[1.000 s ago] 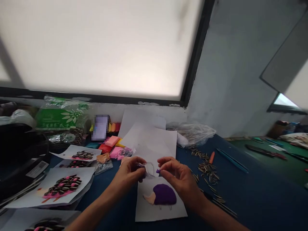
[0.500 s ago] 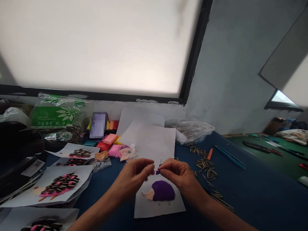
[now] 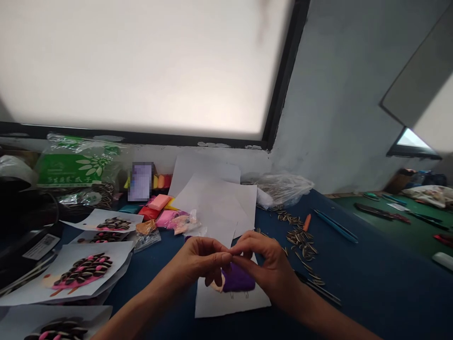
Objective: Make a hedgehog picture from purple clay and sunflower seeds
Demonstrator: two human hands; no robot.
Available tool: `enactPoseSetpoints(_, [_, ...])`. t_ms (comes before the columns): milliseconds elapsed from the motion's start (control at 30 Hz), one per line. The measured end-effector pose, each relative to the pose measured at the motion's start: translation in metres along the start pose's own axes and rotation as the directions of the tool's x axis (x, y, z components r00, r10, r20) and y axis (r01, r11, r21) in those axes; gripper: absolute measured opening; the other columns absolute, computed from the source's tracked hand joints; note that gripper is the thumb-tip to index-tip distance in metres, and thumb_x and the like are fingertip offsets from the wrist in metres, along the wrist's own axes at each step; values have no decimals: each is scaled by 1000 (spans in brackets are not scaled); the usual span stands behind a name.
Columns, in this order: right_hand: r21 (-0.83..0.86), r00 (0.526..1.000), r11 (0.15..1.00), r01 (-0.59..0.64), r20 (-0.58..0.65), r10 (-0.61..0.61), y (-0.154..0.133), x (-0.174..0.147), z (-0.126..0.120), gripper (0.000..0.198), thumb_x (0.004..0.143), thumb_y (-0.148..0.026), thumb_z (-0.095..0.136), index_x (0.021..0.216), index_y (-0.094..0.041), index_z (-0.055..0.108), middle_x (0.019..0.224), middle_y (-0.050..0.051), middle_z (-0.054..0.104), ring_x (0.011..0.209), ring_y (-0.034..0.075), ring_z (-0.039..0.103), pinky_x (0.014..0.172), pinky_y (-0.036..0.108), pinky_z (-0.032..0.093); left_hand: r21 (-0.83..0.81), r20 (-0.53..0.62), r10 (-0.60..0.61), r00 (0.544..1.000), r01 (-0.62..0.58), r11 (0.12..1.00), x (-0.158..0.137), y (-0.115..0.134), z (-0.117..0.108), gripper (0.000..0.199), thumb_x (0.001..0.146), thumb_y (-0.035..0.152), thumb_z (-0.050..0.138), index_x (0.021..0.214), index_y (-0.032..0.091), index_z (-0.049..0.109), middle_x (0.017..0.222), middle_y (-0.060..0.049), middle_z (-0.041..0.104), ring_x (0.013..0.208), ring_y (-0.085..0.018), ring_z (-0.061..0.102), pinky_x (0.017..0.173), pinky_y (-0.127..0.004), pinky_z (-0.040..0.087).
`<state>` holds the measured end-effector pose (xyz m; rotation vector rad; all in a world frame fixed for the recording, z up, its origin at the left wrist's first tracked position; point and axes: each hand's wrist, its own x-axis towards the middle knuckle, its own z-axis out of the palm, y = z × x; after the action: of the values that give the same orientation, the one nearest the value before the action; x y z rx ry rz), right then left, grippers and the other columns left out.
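My left hand (image 3: pixel 208 259) and my right hand (image 3: pixel 260 257) meet fingertip to fingertip above a sheet of white paper (image 3: pixel 212 307). Both are closed in a pinch around a small bit of purple modelling clay, now hidden by the fingers. Below them on the paper lies a hedgehog shape with a purple clay body (image 3: pixel 240 279) and a peach clay face (image 3: pixel 218 284), partly covered by my left fingers. Two small legs are drawn under the body. A trace of purple shows just behind my left hand; I cannot tell what it is.
Finished seed-covered hedgehog pictures (image 3: pixel 83 271) lie at left. Coloured clay packs (image 3: pixel 159 203), a green seed bag (image 3: pixel 71 163) and blank paper sheets (image 3: pixel 219 198) stand behind. Loose sunflower seeds (image 3: pixel 300 241), an orange clay stick (image 3: pixel 307 222) and blue tweezers (image 3: pixel 334 225) are at right.
My left hand has moved right to meet my right hand. The purple clay bit, visible at my right fingertips before, is now hidden, and my left fingers cover part of the hedgehog.
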<state>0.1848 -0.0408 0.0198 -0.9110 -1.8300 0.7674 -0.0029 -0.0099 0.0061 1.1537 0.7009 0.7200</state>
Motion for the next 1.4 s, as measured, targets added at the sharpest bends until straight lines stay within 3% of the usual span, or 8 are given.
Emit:
enactPoseSetpoints(233, [-139, 992, 982, 125, 7, -125, 1, -4, 0, 13, 88, -12, 65, 85, -21, 73, 78, 0, 63, 72, 14, 59, 64, 26, 45, -45, 46, -69, 997, 71, 996, -1, -6, -2, 39, 66, 48, 85, 78, 15, 68, 50, 5, 58, 46, -9, 53, 46, -19, 34])
enactPoseSetpoints(567, [-49, 977, 980, -194, 81, 198, 0, -2, 3, 9, 88, -19, 62, 79, -19, 65, 75, 0, 63, 69, 14, 57, 62, 26, 44, 156, 5, -66, 998, 65, 986, -1, 1, -5, 42, 68, 55, 79, 72, 15, 64, 49, 4, 58, 48, -11, 56, 51, -22, 38])
enactPoseSetpoints(733, [-145, 969, 958, -246, -17, 246, 8, 3, 0, 11, 87, -20, 58, 78, -18, 63, 72, 0, 60, 65, 14, 54, 60, 27, 43, 249, -101, -32, 994, 57, 967, 4, -1, -11, 38, 68, 52, 75, 73, 16, 62, 61, 2, 63, 51, -11, 57, 48, -21, 38])
enactPoseSetpoints(867, [-142, 955, 945, -295, -1, 298, 17, 2, -2, 9, 88, -21, 58, 87, -18, 66, 79, 1, 63, 70, 15, 56, 66, 29, 46, 281, -198, 22, 980, 36, 959, 9, -8, -22, 35, 65, 48, 73, 70, 16, 60, 71, -2, 68, 48, -9, 55, 44, -21, 36])
enactPoseSetpoints(967, [-152, 958, 949, -277, 26, 284, 23, -3, 0, 18, 86, -15, 55, 96, -20, 69, 89, 2, 64, 75, 16, 57, 70, 30, 46, 265, -223, 30, 974, 31, 964, 13, -17, -28, 34, 61, 43, 75, 73, 17, 56, 66, 0, 67, 44, -10, 55, 41, -20, 35])
enactPoseSetpoints(1100, [-141, 971, 966, -218, 67, 229, 24, -8, 3, 25, 82, -5, 48, 85, -21, 68, 93, 3, 62, 85, 17, 60, 75, 30, 46, 256, -214, 43, 976, 13, 966, 16, -25, -31, 36, 64, 44, 71, 85, 16, 60, 69, 1, 67, 44, -10, 55, 41, -20, 36])
enactPoseSetpoints(1233, [-140, 979, 976, -169, 88, 182, 20, -9, 3, 25, 78, 0, 46, 74, -20, 61, 91, 2, 61, 86, 16, 60, 76, 29, 46, 274, -183, 35, 983, 17, 962, 15, -27, -31, 39, 72, 50, 64, 91, 15, 66, 74, 0, 67, 48, -10, 56, 43, -21, 37])
enactPoseSetpoints(1400, [-185, 969, 963, -197, 115, 220, 23, -10, 5, 20, 81, -4, 51, 79, -20, 63, 90, 3, 61, 82, 16, 59, 72, 29, 46, 314, -201, 25, 979, 40, 949, 13, -28, -29, 41, 72, 53, 62, 89, 15, 65, 71, 0, 66, 46, -9, 53, 43, -21, 36])
